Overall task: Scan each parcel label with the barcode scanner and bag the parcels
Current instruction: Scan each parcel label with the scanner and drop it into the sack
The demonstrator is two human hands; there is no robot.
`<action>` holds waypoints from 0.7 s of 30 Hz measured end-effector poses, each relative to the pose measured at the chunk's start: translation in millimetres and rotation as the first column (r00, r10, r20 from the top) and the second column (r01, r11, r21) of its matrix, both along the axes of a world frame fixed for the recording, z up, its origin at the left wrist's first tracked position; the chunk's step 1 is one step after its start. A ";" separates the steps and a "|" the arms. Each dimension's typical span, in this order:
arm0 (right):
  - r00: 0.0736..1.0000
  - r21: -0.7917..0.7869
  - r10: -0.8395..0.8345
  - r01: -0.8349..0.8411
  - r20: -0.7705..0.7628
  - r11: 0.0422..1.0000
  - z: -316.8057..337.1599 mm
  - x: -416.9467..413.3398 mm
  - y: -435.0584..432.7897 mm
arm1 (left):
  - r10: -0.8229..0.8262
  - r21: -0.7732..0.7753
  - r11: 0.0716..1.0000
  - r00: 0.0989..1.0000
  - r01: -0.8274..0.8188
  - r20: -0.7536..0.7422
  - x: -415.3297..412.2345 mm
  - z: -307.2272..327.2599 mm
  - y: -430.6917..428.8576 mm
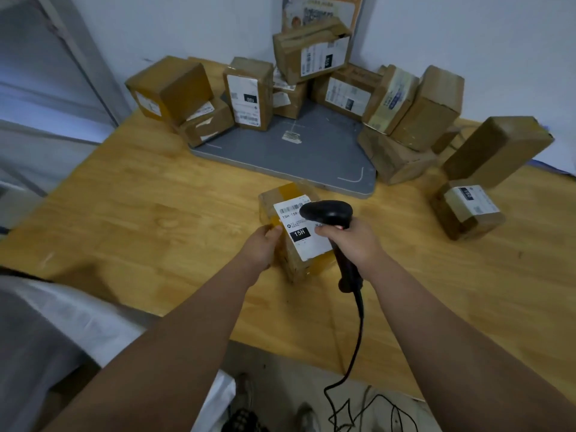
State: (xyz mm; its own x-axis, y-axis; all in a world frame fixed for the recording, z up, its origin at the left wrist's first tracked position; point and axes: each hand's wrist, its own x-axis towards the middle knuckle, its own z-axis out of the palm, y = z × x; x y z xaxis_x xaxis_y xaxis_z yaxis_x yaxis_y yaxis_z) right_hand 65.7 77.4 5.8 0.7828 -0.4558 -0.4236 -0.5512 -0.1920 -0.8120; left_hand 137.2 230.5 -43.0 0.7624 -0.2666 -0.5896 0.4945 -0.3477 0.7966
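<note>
Above wooden table (140,219), left hand (260,246) fingers (274,232) clasp parcel (294,263); right hand (355,241) fingers (324,232) wrap scanner (327,213), nose aimed left at label (304,241).

Label (307,246) on the small cardboard parcel (299,268) says "15H" in a black box, plus "15H 59" under its barcode. Rest's too blurry.

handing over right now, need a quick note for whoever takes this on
Left hand grips the 15H parcel by its left edge, at the wooden table.
Right hand grips the barcode scanner, its head over that parcel's label.
Done: this parcel is under the scanner; no bagged parcel shows.
Left: finish this scan, bag it, then do the other parcels stacked around the grey pad.
</note>
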 end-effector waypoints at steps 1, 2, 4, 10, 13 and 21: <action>1.000 0.122 -0.006 0.005 0.014 0.992 -0.5 -5.8 1.8 | 0.016 -0.018 1.000 1.000 -0.015 0.006 -7.7 0.1 -1.9; 1.000 0.189 -0.007 0.002 0.030 0.982 -2.8 -12.8 3.4 | 0.037 -0.043 0.998 0.999 -0.036 0.016 -18.0 2.0 -2.0; 0.995 0.275 -0.057 0.031 0.086 0.961 -14.1 -31.0 7.9 | 0.064 -0.060 0.996 0.997 -0.062 0.037 -42.6 -4.7 2.8; 0.964 0.434 -0.186 0.088 0.190 0.897 -27.9 -89.2 59.0 | 0.217 -0.221 0.956 0.972 -0.192 0.094 -118.8 3.2 50.5; 0.962 0.460 -0.138 0.015 0.236 0.888 -22.2 -114.1 100.2 | 0.271 -0.257 0.939 0.951 -0.227 0.151 -139.1 0.7 110.0; 0.984 0.399 -0.056 -0.016 0.168 0.917 -68.1 -153.1 242.9 | 0.289 -0.077 0.957 0.907 -0.279 0.305 -197.1 -14.1 308.2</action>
State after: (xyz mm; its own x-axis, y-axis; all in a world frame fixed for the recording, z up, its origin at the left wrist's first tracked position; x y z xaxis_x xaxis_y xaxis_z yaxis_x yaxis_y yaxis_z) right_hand -87.4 320.3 -62.3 0.8523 -0.2949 -0.4319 -0.3960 0.1757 -0.9013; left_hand -59.8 538.7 -57.0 0.9515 -0.0263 -0.3064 0.2951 -0.2020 0.9339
